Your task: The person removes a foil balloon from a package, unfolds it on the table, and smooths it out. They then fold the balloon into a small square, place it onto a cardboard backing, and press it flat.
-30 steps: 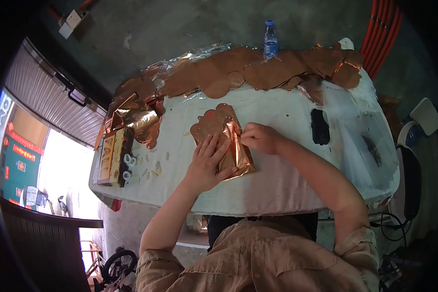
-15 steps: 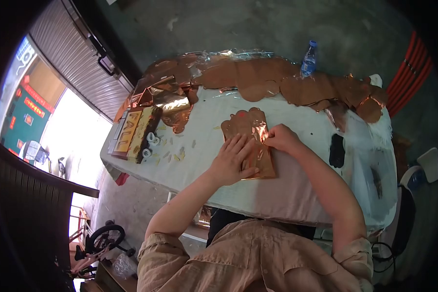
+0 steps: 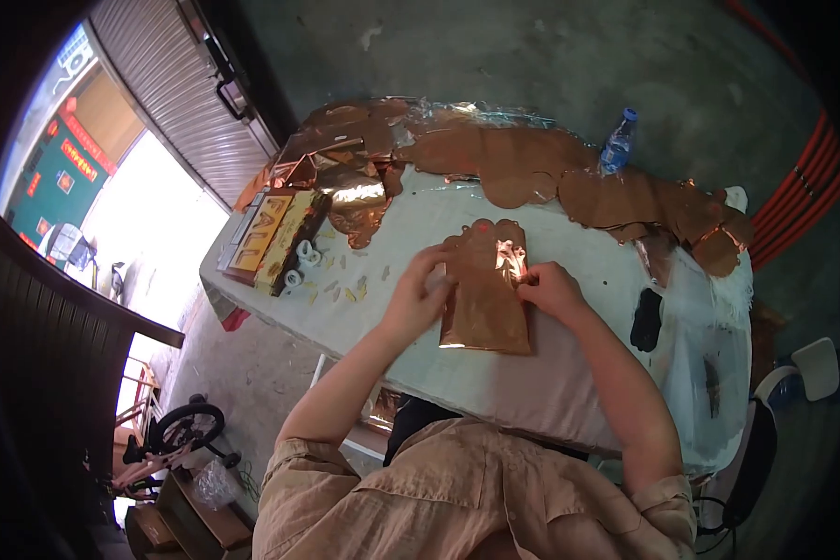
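A flat, folded copper-coloured foil balloon (image 3: 485,303) lies in front of me on the pale cloth, its scalloped end pointing away and a small red mark near that end. My left hand (image 3: 422,291) rests at its left edge, fingers bent and the thumb apart from them. At the opposite edge my right hand (image 3: 553,291) is closed, fingertips pinching the foil beside a shiny crinkled patch. Whatever lies under the right fingers is hidden.
More copper foil balloons (image 3: 495,159) lie along the table's far edge, with a water bottle (image 3: 617,145) among them. Packs with gold letters (image 3: 269,238), white rolls (image 3: 306,254) and small scraps sit at left. A black object (image 3: 646,319) lies at right.
My left hand has slid off the foil's middle to its left edge, uncovering the surface. The right hand stays at the right edge. The whole view has shifted slightly.
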Tool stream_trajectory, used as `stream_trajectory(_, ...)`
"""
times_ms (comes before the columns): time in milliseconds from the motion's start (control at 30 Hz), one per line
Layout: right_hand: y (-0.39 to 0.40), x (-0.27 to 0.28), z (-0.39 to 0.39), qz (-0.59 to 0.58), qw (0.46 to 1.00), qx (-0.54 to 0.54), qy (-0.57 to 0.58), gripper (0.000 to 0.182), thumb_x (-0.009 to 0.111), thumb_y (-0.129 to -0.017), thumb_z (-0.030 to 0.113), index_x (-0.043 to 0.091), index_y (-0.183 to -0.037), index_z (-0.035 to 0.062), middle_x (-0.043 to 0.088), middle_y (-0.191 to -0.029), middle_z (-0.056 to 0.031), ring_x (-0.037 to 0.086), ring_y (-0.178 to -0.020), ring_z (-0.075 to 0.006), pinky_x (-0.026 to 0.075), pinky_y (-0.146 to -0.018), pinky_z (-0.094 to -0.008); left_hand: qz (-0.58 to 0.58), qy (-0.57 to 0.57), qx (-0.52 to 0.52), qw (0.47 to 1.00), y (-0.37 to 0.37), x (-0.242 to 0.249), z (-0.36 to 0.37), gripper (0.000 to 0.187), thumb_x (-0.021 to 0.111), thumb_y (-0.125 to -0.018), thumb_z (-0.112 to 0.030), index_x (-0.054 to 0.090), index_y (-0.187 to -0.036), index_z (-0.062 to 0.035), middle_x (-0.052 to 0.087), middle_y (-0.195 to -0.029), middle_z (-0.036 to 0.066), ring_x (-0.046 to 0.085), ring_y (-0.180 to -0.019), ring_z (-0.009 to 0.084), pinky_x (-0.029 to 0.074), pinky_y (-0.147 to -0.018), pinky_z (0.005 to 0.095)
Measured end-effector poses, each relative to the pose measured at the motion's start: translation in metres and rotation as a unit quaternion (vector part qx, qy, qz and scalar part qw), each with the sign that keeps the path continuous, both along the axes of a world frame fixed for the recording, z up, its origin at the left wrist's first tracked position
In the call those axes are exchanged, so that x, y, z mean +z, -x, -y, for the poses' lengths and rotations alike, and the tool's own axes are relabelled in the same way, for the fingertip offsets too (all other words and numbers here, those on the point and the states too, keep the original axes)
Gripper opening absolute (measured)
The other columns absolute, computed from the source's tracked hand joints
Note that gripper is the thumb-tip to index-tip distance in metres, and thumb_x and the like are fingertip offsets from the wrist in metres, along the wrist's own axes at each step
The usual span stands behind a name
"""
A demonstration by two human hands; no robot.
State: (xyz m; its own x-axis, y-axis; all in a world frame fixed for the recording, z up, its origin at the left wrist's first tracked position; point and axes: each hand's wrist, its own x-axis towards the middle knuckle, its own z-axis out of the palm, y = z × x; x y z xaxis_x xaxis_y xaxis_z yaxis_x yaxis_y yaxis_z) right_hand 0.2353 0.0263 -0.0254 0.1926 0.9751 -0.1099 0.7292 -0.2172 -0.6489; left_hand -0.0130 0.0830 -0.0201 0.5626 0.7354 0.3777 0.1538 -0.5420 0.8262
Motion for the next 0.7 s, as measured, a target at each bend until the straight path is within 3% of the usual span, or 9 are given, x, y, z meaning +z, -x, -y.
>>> stream_trajectory(67,-0.001,0.000,-0.001,-0.003,1.000,0.004,0.009,0.020,0.067,-0.068,0.026,0.069,-0.076,0.0071,0.066,-0.070,-0.0090,0.064,-0.066,-0.0233,0.049,-0.063,-0.0357,-0.011,0.165,0.062,0.984,0.015,0.003,-0.003,0.024,0.059,-0.087,-0.011,0.057,-0.108,-0.0005,0.056,-0.120,0.014,0.057,-0.107,0.0284,0.045,-0.093,0.0379)
stream_trajectory(100,-0.001,0.001,-0.001,-0.006,1.000,0.002,0.016,0.020,0.067,-0.068,0.025,0.068,-0.076,0.0066,0.066,-0.070,-0.0093,0.064,-0.066,-0.0233,0.049,-0.062,-0.0356,-0.026,0.095,0.069,0.993,0.022,0.002,-0.001,0.015,0.060,-0.083,-0.007,0.062,-0.097,-0.0017,0.061,-0.099,0.010,0.061,-0.085,0.0272,0.049,-0.078,0.0407)
stream_trajectory(133,-0.002,-0.001,-0.001,-0.007,1.000,0.005,0.017,0.020,0.067,-0.068,0.025,0.068,-0.076,0.0066,0.066,-0.070,-0.0093,0.064,-0.066,-0.0233,0.049,-0.062,-0.0356,-0.027,0.095,0.073,0.992,0.027,0.000,0.000,0.015,0.060,-0.083,-0.007,0.062,-0.097,-0.0017,0.061,-0.099,0.010,0.061,-0.085,0.0272,0.049,-0.078,0.0407)
stream_trajectory(200,-0.003,-0.003,-0.002,-0.009,1.000,0.004,0.002,0.020,0.068,-0.068,0.025,0.068,-0.074,0.0056,0.066,-0.069,-0.0096,0.064,-0.065,-0.0233,0.049,-0.062,-0.0355,-0.136,-0.134,0.026,0.981,0.033,-0.005,0.000,0.019,0.059,-0.082,-0.005,0.063,-0.100,-0.0032,0.062,-0.100,0.012,0.059,-0.085,0.0280,0.048,-0.075,0.0377)
stream_trajectory(233,-0.004,-0.003,-0.002,-0.009,1.000,0.007,0.002,0.020,0.068,-0.068,0.025,0.068,-0.074,0.0056,0.066,-0.069,-0.0096,0.064,-0.065,-0.0233,0.049,-0.062,-0.0355,-0.155,-0.167,0.033,0.973,0.033,-0.008,0.001,0.021,0.062,-0.079,-0.007,0.065,-0.100,-0.0050,0.061,-0.103,0.011,0.058,-0.090,0.0302,0.047,-0.077,0.0393)
stream_trajectory(367,-0.006,-0.006,-0.003,-0.016,1.000,0.010,-0.009,0.021,0.068,-0.068,0.025,0.067,-0.073,0.0045,0.065,-0.068,-0.0101,0.063,-0.064,-0.0228,0.049,-0.061,-0.0354,-0.192,-0.198,0.026,0.961,0.027,-0.003,0.003,0.023,0.063,-0.075,-0.009,0.067,-0.098,-0.0084,0.060,-0.106,0.005,0.054,-0.103,0.0253,0.043,-0.085,0.0396)
stream_trajectory(433,-0.005,-0.003,-0.002,-0.021,1.000,0.013,-0.005,0.021,0.068,-0.069,0.025,0.067,-0.072,0.0043,0.065,-0.068,-0.0103,0.063,-0.064,-0.0226,0.049,-0.061,-0.0352,-0.187,-0.217,0.008,0.958,0.025,-0.006,-0.002,0.024,0.062,-0.076,-0.010,0.066,-0.099,-0.0081,0.060,-0.107,0.006,0.053,-0.104,0.0251,0.043,-0.086,0.0398)
stream_trajectory(500,-0.004,0.001,0.000,-0.006,1.000,0.022,-0.005,0.020,0.066,-0.073,0.021,0.068,-0.075,0.0008,0.068,-0.067,-0.0066,0.062,-0.061,-0.0134,0.046,-0.058,-0.0291,-0.182,-0.237,-0.012,0.954,0.023,-0.006,-0.006,0.024,0.061,-0.077,-0.010,0.066,-0.100,-0.0078,0.060,-0.109,0.006,0.053,-0.105,0.0250,0.043,-0.087,0.0399)
stream_trajectory(700,-0.007,-0.009,-0.002,-0.021,0.999,0.019,-0.014,0.019,0.066,-0.073,0.019,0.068,-0.076,0.0011,0.068,-0.067,-0.0062,0.062,-0.062,-0.0131,0.047,-0.060,-0.0289,-0.207,-0.250,-0.064,0.944,0.022,-0.006,-0.017,0.025,0.058,-0.079,-0.012,0.063,-0.104,-0.0059,0.061,-0.111,0.007,0.054,-0.103,0.0272,0.044,-0.087,0.0401)
